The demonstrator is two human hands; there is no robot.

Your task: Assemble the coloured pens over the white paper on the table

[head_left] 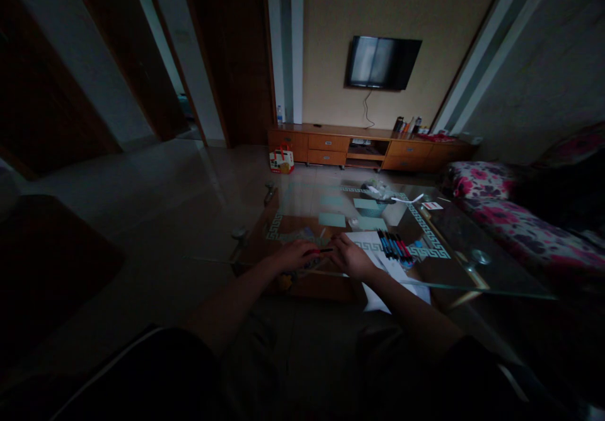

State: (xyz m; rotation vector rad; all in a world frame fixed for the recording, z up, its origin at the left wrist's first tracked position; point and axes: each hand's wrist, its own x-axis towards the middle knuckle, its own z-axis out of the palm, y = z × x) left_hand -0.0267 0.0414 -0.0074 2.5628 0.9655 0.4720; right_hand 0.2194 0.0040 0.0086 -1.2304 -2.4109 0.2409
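Over the near edge of the glass coffee table (302,203), my left hand (293,256) is closed around a red pen (312,252) with a black end. The black end points right and meets the fingertips of my right hand (350,258), which are pinched on it. Just right of my right hand, several pens (394,246) with black, blue and red parts lie side by side in a row. White paper sheets (392,271) lie under and beside them, partly hidden by my right forearm. The picture is dark, so fine details of the fingers are unclear.
On the table's far side are a crumpled clear plastic bag (375,189) and a small card (432,206). A floral sofa (515,216) stands to the right. Beyond are a wooden TV cabinet (326,144), a paper bag (282,160) and a wall television (385,62).
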